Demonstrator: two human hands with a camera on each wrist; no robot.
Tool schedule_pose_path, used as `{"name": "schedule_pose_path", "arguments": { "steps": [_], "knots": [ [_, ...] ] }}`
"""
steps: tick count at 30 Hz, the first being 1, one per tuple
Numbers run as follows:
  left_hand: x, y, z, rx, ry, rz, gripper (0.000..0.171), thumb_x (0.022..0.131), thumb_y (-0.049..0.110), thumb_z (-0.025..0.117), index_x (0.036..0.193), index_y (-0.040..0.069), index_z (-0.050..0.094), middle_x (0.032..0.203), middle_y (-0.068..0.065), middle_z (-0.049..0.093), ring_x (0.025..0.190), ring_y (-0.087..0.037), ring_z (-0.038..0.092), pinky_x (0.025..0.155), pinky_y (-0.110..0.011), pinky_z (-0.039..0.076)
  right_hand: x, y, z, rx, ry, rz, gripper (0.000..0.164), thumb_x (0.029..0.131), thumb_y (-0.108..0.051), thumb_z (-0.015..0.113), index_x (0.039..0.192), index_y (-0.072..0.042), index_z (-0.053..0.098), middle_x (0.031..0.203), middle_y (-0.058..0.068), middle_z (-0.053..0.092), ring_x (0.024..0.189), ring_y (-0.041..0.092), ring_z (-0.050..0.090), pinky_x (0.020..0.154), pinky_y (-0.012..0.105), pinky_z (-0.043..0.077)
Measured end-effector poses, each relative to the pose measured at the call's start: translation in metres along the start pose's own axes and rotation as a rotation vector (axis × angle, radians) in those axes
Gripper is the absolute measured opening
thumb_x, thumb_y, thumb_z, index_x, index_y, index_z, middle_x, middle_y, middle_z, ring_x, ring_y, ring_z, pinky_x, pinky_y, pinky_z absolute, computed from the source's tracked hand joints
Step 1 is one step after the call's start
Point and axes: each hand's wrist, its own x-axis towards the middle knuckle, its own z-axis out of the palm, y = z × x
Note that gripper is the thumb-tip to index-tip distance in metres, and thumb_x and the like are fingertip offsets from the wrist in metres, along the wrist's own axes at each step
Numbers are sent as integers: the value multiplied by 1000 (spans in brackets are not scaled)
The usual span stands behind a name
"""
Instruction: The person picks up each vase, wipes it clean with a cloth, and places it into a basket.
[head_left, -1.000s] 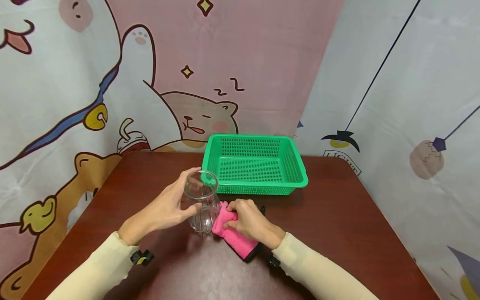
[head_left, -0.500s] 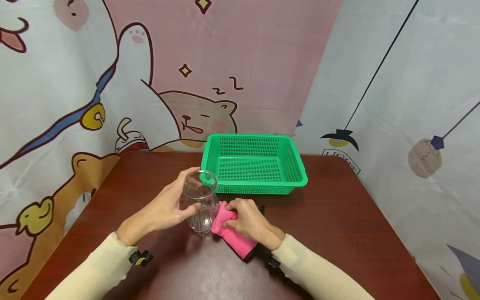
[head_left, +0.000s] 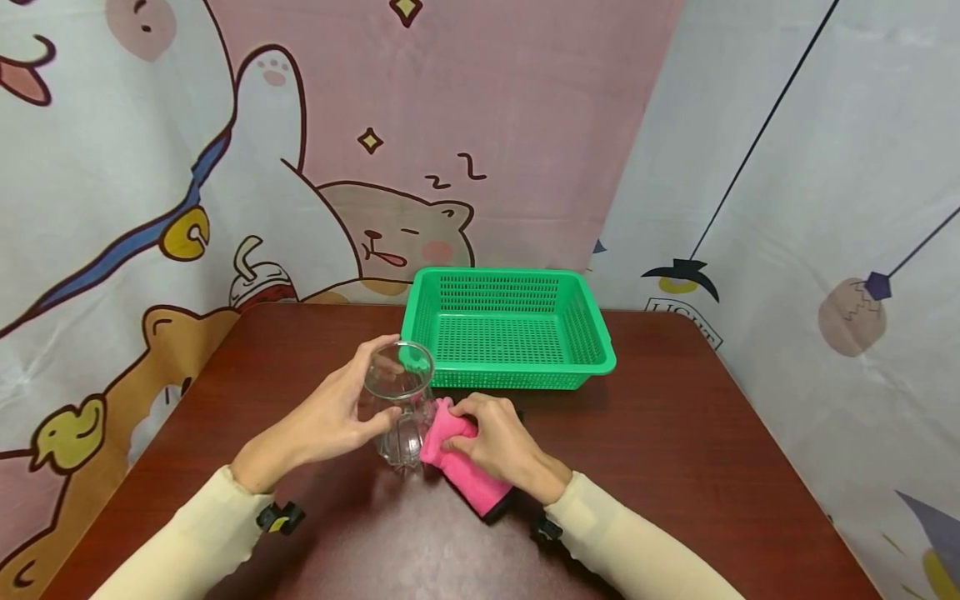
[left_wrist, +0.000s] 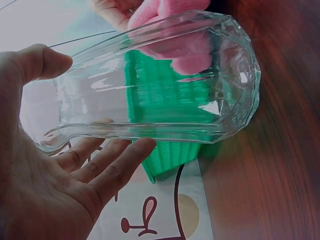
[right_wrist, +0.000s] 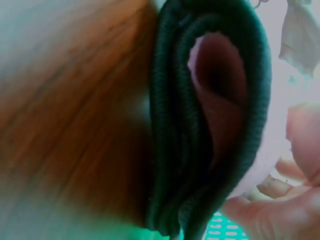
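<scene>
A clear glass vase [head_left: 406, 429] with a faceted base stands upright on the table, tilted little if at all. My left hand [head_left: 326, 421] grips it near the rim, thumb on the near side and fingers round the far side; the left wrist view shows the vase's [left_wrist: 165, 95] whole length. My right hand [head_left: 502, 446] pinches a folded pink cloth [head_left: 472, 485] with dark edging, its front end against the vase's lower right side. In the right wrist view the cloth's dark-edged folds [right_wrist: 257, 105] loom close, partly hiding the right hand [right_wrist: 280, 205].
A green plastic basket [head_left: 517, 368] with slotted walls stands just behind the vase and cloth. The dark red-brown table [head_left: 675, 467] reaches back to a cartoon-printed curtain [head_left: 555, 150], which also runs along both sides.
My right hand and the cloth have shifted very slightly up and to the left against the vase. The left hand keeps its hold on the vase, which stays in place.
</scene>
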Motion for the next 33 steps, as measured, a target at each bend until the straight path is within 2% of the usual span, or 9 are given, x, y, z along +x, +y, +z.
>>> {"name": "schedule_pose_path", "arguments": {
  "steps": [5, 12, 18, 25, 33],
  "knots": [
    [0, 0, -1, 1, -5, -1, 99, 94, 27, 82, 167, 31, 16, 139, -4, 63, 119, -17, 71, 100, -45, 61, 1, -1, -2, 43, 41, -18, 37, 84, -23, 94, 115, -6, 81, 108, 0, 79, 92, 7, 71, 73, 18, 56],
    [0, 1, -1, -3, -2, -6, 99, 93, 26, 83, 167, 29, 18, 139, -3, 63, 118, -13, 70, 101, -42, 60, 2, -8, -7, 84, 94, -55, 36, 84, -23, 94, 115, -8, 82, 105, -2, 78, 87, 5, 68, 70, 18, 55],
    [0, -1, -1, -1, -2, 4, 98, 93, 26, 82, 168, 26, 18, 139, 1, 62, 119, -17, 70, 99, -41, 61, 5, -12, -11, 96, 136, -79, 34, 84, -22, 94, 114, -10, 82, 101, -5, 76, 84, 4, 65, 69, 19, 55],
    [1, -1, -1, 0, -4, 1, 98, 93, 22, 83, 167, 24, 19, 139, -3, 62, 119, -16, 70, 99, -41, 61, 8, -14, -14, 105, 156, -102, 32, 85, -24, 93, 113, -12, 82, 97, -10, 73, 83, 4, 63, 67, 23, 55],
    [1, -1, -1, 8, -13, 0, 98, 94, 26, 83, 168, 24, 18, 140, -3, 62, 120, -19, 70, 100, -43, 61, 12, -20, -19, 152, 185, -112, 31, 84, -23, 94, 112, -14, 83, 98, -10, 74, 86, 4, 64, 68, 28, 58]
  ]
}}
